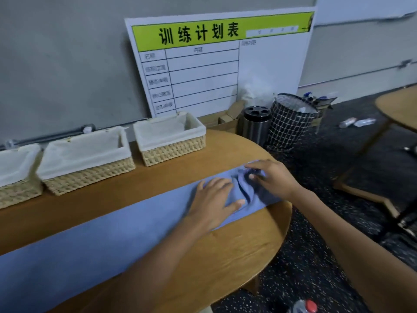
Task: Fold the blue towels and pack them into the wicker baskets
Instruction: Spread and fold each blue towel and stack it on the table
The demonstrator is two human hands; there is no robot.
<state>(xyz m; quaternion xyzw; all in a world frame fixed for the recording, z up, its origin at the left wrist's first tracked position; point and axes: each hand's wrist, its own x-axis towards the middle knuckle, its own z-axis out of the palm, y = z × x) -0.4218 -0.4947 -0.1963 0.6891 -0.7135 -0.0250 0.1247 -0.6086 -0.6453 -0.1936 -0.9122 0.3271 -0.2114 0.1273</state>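
Wooden table (pixel 237 251), rounded end at the right, runs across the view w/ a grey wall (pixel 56 64) behind it. Blue towel (pixel 90 240) lies flat along the table as one long strip, from bottom-left edge of view up to the table's right end; mostly smooth, bunched into creases only at the far right end, betw. the two hands.

White planning board (pixel 259 68) w/ green header leans on the wall behind the table. Three wicker baskets w/ white cloth liners sit in a row along the table's back edge, well apart from the towel: left basket (pixel 15 193) cut off by frame, middle basket (pixel 90 175), right basket (pixel 173 152). Nothing blue shows inside any of them.

On the dark speckled floor past the table end: checked bin (pixel 288 127), steel can (pixel 256 127) just beside it.

Left hand (pixel 214 202) lies palm-down on the towel, fingers straight & spread, pressing the cloth. Right hand (pixel 273 177) at the towel's end, just beside the left, fingers curled into the bunched cloth, pinching a fold. Hands near each other, not touching.
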